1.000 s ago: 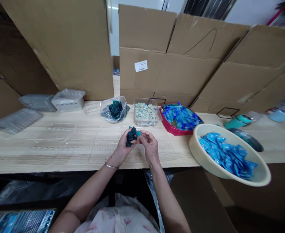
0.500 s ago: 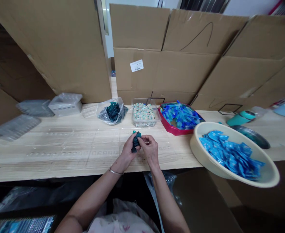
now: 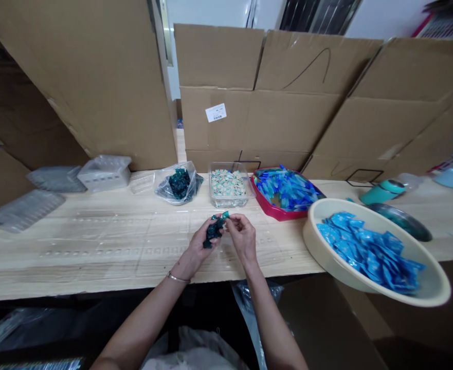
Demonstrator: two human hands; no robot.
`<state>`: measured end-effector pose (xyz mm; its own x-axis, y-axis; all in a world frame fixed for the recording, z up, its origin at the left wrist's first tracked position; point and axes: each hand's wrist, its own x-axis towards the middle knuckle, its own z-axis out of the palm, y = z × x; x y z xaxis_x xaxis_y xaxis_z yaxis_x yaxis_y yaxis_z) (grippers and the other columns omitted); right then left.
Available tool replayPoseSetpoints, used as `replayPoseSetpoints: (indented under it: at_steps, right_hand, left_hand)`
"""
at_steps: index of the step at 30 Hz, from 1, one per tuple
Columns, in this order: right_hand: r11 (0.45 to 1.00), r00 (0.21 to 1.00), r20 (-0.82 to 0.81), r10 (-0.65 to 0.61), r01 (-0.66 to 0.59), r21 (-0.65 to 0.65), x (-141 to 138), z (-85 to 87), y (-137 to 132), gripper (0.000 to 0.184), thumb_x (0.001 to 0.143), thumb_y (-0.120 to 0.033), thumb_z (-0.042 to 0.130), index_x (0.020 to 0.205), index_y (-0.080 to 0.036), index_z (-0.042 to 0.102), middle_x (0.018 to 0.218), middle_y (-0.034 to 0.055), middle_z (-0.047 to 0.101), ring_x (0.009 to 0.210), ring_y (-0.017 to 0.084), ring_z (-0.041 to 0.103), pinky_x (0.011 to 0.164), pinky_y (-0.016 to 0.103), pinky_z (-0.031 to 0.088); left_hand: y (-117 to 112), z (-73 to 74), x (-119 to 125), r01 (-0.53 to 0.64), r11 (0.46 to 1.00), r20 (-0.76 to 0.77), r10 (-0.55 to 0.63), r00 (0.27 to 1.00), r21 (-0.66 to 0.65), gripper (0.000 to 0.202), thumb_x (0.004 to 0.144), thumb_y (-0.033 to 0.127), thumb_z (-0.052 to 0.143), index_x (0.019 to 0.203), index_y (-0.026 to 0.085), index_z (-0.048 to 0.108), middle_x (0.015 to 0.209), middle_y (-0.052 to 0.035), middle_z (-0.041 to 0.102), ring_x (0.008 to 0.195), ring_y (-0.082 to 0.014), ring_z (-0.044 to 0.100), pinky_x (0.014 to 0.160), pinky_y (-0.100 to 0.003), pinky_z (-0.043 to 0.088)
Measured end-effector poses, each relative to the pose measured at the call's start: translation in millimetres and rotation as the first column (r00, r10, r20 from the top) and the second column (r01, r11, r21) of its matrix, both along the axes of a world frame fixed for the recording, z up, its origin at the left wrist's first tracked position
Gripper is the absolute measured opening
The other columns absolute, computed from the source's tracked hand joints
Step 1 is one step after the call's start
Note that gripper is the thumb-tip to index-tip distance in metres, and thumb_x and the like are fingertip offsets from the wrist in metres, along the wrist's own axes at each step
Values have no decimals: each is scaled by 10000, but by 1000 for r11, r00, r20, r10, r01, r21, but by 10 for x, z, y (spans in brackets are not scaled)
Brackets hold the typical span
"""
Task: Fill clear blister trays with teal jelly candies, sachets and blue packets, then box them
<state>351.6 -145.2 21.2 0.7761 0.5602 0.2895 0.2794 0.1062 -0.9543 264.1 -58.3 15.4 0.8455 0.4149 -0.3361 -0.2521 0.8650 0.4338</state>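
My left hand is closed around a clump of dark teal, shiny crinkled pieces, just above the table's front half. At the top of the clump, my right hand pinches a brighter teal piece between thumb and fingertips. What kind of pieces they are, I cannot tell. Beyond my hands, similar dark teal pieces lie in an open clear plastic bag. Beside it stands a clear plastic box of small white and teal chips.
A red tray holds blue slender pieces. At the right, a cream basin of blue packets overhangs the table edge. Behind it are a teal bottle and a dark dish. Clear plastic trays lie left; cardboard walls the back.
My right hand has risen slightly off the clump's middle to its upper right end, where a bright teal piece now sticks out in its fingertips. The view has tilted up a little.
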Motion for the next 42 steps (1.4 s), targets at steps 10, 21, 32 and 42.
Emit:
replayPoseSetpoints:
  at_steps: [10, 21, 32, 42]
  right_hand:
    - [958, 705, 708, 42, 172, -229, -3, -10, -27, 215, 903, -148, 417, 898, -169, 631, 825, 78, 588, 813, 191, 562, 740, 301, 464]
    - [979, 819, 544, 184, -101, -180, 207, 0, -62, 177, 854, -128, 488, 937, -177, 636, 864, 58, 663, 787, 169, 639, 723, 284, 522]
    - [939, 683, 660, 311, -115, -324, 325, 134, -122, 253, 875, -119, 493, 1032, -192, 677, 926, 78, 707, 841, 183, 667, 770, 287, 514]
    - [835, 662, 606, 442, -56, -548, 306, 233, -112, 179, 854, -126, 523, 819, -168, 694, 790, 69, 708, 725, 167, 654, 639, 227, 432]
  left_hand:
    - [-23, 4, -2, 38, 965, -98, -13, 995, 259, 331, 637, 296, 777, 913, 175, 638, 741, 0, 598, 525, -55, 504, 343, -133, 224]
    - [5, -14, 20, 80, 879, -207, 21, 978, 470, 378, 637, 393, 760, 877, 150, 598, 666, 30, 523, 497, -42, 449, 356, -139, 215]
    - [52, 54, -26, 219, 786, -300, -45, 953, 578, 365, 674, 445, 693, 848, 147, 573, 616, 32, 516, 455, -47, 406, 362, -152, 223]
    - [13, -17, 30, 255, 660, -391, 62, 918, 706, 298, 721, 437, 624, 849, 177, 558, 610, 47, 503, 436, -55, 409, 362, -156, 281]
